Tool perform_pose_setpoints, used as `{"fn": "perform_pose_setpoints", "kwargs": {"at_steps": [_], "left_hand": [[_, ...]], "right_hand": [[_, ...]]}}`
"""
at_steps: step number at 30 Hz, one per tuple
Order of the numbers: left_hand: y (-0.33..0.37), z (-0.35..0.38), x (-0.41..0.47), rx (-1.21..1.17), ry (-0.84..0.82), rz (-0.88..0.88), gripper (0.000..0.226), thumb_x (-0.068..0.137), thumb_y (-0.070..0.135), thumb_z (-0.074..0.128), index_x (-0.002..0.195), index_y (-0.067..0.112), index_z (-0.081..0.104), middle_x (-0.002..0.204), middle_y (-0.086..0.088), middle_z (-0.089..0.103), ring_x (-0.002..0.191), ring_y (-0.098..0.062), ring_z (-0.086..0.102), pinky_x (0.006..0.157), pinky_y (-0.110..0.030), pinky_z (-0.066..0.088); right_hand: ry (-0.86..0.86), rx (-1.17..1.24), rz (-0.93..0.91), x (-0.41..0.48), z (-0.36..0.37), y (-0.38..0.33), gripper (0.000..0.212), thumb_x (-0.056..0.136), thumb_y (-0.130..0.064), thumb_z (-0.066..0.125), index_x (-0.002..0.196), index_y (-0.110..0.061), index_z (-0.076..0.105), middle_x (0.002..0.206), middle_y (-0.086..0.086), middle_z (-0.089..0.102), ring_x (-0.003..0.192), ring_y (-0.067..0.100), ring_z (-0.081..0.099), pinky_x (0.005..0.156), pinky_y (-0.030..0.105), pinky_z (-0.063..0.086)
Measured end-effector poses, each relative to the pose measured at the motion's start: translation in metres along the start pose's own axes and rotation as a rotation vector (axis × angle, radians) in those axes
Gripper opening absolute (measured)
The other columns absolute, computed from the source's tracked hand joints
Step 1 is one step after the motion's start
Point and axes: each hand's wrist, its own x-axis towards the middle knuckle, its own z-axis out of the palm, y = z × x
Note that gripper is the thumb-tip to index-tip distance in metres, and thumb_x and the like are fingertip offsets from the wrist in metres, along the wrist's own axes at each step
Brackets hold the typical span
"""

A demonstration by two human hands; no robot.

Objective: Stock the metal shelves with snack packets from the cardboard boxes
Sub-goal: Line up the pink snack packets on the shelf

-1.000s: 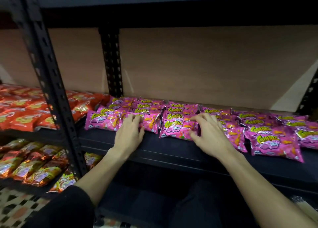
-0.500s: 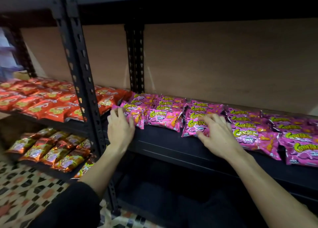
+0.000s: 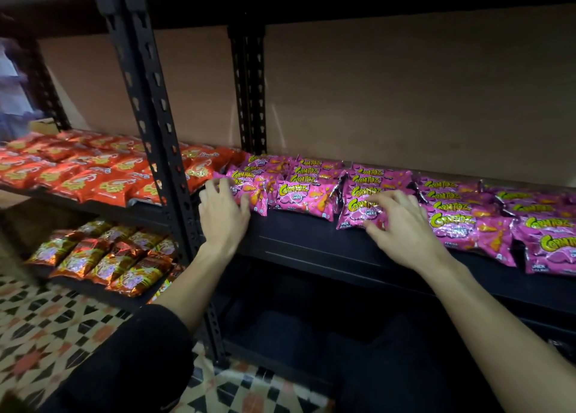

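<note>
Pink snack pkts (image 3: 386,200) lie in overlapping rows on black metal shelf (image 3: 311,247). Left hand (image 3: 223,213) spread flat on leftmost pkt, right hand (image 3: 402,225) fingers splayed over another. Orange pkts (image 3: 93,169) on adjoining shelf, left.

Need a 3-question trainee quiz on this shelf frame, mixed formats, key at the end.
1. True or false: the left hand rests on an orange packet.
2. Which packets lie left of the front upright on the same level? A) pink B) orange C) green
3. Fill in: the right hand presses on a ____ packet.

Key: 1 false, it touches the end pink packet; 2 B, orange packets; 3 pink.
</note>
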Motion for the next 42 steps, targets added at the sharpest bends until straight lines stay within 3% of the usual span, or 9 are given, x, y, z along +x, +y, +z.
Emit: {"fn": "perform_pose_setpoints", "kwargs": {"at_steps": [6,9,12,18,24,28,32,36,42], "left_hand": [[0.022,-0.017,-0.025,-0.226,-0.049,0.174,0.023,0.093,0.027,0.061,0.108,0.01,0.06,0.115,-0.01,0.054,0.109,-0.03,0.05,0.09,-0.04,0.043],[0.049,-0.022,-0.045,-0.382,-0.161,0.249,0.015,0.091,0.025,0.064,0.103,0.015,0.062,0.106,-0.001,0.061,0.093,-0.018,0.059,0.08,-0.031,0.046],[0.1,-0.022,-0.082,-0.57,-0.357,0.312,0.008,0.091,0.022,0.066,0.097,0.017,0.065,0.089,0.008,0.067,0.069,-0.001,0.056,0.069,-0.018,0.044],[0.194,-0.002,-0.163,-0.769,-0.805,0.602,0.005,0.09,0.019,0.068,0.095,0.019,0.066,0.081,0.017,0.065,0.07,0.003,0.058,0.066,-0.004,0.04],[0.279,0.025,-0.249,-0.821,-1.18,0.967,0.009,0.089,0.018,0.07,0.098,0.018,0.069,0.082,0.015,0.066,0.067,0.004,0.057,0.066,-0.008,0.042],[0.334,0.048,-0.305,-0.789,-1.342,1.114,0.008,0.088,0.022,0.071,0.096,0.019,0.069,0.083,0.008,0.07,0.072,-0.006,0.063,0.077,-0.029,0.052],[0.384,0.071,-0.363,-0.659,-1.529,1.22,0.008,0.089,0.028,0.069,0.095,0.023,0.067,0.083,-0.005,0.071,0.075,-0.02,0.066,0.08,-0.036,0.053],[0.424,0.102,-0.425,-0.511,-1.633,1.341,0.014,0.091,0.032,0.067,0.101,0.022,0.065,0.077,0.006,0.064,0.066,-0.007,0.057,0.069,-0.03,0.047],[0.467,0.174,-0.493,-0.289,-1.668,1.343,0.057,0.09,0.035,0.067,0.138,0.013,0.044,0.135,-0.008,0.049,0.12,-0.025,0.052,0.102,-0.038,0.044]], "right_hand": [[0.052,0.063,0.021,-0.029,-0.014,0.002,0.043,0.093,-0.03,0.065,0.133,-0.019,0.057,0.128,0.003,0.051,0.123,0.025,0.042,0.107,0.039,0.03],[0.072,0.111,0.044,-0.052,-0.029,0.005,0.042,0.093,-0.028,0.065,0.133,-0.019,0.057,0.129,0.002,0.05,0.127,0.023,0.04,0.109,0.036,0.029],[0.104,0.107,0.148,-0.09,-0.048,0.022,0.045,0.094,-0.028,0.065,0.136,-0.017,0.054,0.136,0.002,0.049,0.132,0.021,0.038,0.111,0.033,0.028],[0.185,0.048,0.399,-0.175,-0.086,0.067,0.051,0.093,-0.033,0.065,0.14,-0.021,0.052,0.139,0.002,0.051,0.131,0.022,0.041,0.112,0.034,0.03],[0.291,0.048,0.733,-0.271,-0.111,0.107,0.047,0.09,-0.028,0.07,0.134,-0.016,0.059,0.129,0.004,0.058,0.124,0.018,0.051,0.098,0.015,0.031],[0.363,0.068,0.951,-0.344,-0.117,0.128,0.04,0.092,-0.025,0.069,0.13,-0.015,0.061,0.129,0.0,0.059,0.123,0.012,0.05,0.09,0.007,0.026],[0.441,0.05,1.267,-0.43,-0.122,0.155,0.04,0.093,-0.033,0.067,0.131,-0.02,0.059,0.134,0.002,0.057,0.127,0.016,0.05,0.098,0.018,0.03],[0.555,-0.011,1.618,-0.512,-0.113,0.179,0.04,0.093,-0.031,0.067,0.131,-0.018,0.059,0.132,0.01,0.057,0.126,0.023,0.05,0.107,0.032,0.036],[0.771,-0.093,2.014,-0.581,-0.085,0.199,0.071,0.09,-0.021,0.068,0.151,-0.019,0.032,0.154,0.017,0.031,0.142,0.037,0.031,0.117,0.055,0.029]]}}
